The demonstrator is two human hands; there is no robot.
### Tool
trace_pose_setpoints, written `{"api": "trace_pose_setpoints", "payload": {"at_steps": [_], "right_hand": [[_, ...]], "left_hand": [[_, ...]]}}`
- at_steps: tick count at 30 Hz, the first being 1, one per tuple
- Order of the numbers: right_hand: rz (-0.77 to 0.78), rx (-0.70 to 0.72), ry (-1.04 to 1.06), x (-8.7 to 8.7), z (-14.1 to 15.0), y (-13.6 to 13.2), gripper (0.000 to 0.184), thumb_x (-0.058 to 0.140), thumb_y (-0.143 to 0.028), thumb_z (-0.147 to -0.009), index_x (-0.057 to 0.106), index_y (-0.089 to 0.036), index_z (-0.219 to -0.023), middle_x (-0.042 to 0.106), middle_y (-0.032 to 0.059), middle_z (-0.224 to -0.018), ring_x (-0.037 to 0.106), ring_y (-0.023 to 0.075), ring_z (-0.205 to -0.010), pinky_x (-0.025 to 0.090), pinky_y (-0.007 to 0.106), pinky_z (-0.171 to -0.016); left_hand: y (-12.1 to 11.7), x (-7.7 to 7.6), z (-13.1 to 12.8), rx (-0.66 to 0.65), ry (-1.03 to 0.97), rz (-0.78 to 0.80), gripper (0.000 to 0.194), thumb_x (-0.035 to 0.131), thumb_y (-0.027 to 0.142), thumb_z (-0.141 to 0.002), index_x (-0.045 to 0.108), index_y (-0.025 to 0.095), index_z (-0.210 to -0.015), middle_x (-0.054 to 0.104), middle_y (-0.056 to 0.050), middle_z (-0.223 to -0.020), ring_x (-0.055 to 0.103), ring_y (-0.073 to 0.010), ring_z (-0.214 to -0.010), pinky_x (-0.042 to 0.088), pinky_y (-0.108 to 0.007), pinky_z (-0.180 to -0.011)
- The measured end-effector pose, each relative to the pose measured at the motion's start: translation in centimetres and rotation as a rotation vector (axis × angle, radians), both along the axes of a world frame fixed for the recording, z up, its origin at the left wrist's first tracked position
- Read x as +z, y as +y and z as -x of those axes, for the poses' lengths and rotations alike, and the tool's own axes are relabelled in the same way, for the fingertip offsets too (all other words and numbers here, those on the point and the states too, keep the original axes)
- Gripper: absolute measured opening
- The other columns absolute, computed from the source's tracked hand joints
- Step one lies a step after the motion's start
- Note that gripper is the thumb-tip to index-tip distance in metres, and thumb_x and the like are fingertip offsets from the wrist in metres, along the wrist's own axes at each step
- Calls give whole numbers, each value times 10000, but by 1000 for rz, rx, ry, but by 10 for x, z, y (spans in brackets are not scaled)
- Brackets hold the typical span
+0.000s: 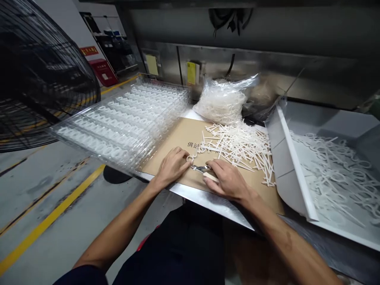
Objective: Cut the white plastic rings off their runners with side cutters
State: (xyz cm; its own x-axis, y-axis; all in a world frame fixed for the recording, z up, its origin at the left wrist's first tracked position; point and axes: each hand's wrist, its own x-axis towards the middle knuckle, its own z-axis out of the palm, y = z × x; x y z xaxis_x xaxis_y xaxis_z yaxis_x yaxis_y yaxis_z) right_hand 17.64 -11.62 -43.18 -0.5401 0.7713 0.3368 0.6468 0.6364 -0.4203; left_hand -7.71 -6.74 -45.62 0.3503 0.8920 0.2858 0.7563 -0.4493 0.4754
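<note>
The right hand (227, 180) is closed around small cutters (200, 169), and the left hand (172, 166) pinches a white plastic piece (192, 157) just beside the blades. They are over a cardboard sheet (181, 138), with a pile of white plastic parts (237, 148) to the right.

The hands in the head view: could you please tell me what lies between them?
In the head view, the metal tip of the cutters lies between the left hand and right hand, over a cardboard sheet, with a white plastic piece beside the left hand.

Sleeve: a dark sleeve (81, 276) is covering the left upper arm.
Lower body: dark clothing (178, 247) is covering the lap, with a small red patch (145, 242) showing beside it.
Arms: the left hand (172, 167) and right hand (227, 180) are showing bare, along with both forearms.
</note>
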Motion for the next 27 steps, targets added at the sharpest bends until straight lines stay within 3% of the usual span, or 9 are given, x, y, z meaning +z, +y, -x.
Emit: {"api": "trace_pose_setpoints", "payload": {"at_steps": [6, 10, 13, 20, 27], "right_hand": [[211, -98, 136, 21, 4, -11, 262, 516, -308, -1032, 684, -141, -1145, 763, 103, -981, 711, 239, -860, 523, 350, -787], [499, -164, 212, 35, 7, -17, 249, 516, -321, -1034, 721, -183, -1061, 772, 39, -909, 699, 215, -813, 481, 325, -743], [620, -172, 238, 40, 7, -16, 269, 498, -346, -1043, 712, -193, -987, 736, 15, -847, 652, 192, -760, 446, 313, -706], [770, -196, 280, 35, 1, -10, 325, 504, -401, -1048, 656, -198, -843, 638, 7, -737, 584, 175, -685, 425, 293, -627], [788, -201, 289, 33, 1, -10, 336, 511, -412, -1044, 636, -204, -811, 677, 33, -767, 602, 185, -686, 410, 289, -570]], "left_hand": [[-15, 4, -6, 84, -285, -107, 165, 682, 277, -954, 680, 182, -1090, 693, -36, -974, 630, -145, -822, 518, -289, -780], [-27, 8, -20, 42, -441, -124, 155, 709, 198, -906, 694, 182, -1059, 694, -23, -940, 612, -127, -800, 509, -270, -743], [-30, 9, -29, 33, -504, -117, 184, 709, 156, -886, 693, 171, -1068, 685, -20, -925, 603, -117, -785, 508, -267, -736], [-26, 5, -28, 30, -607, -92, 218, 748, 164, -869, 697, 185, -1080, 673, -19, -941, 601, -112, -776, 512, -258, -712], [-26, 6, -28, 6, -583, -68, 212, 751, 203, -881, 695, 196, -1086, 681, -26, -923, 620, -126, -772, 523, -271, -701]]}}
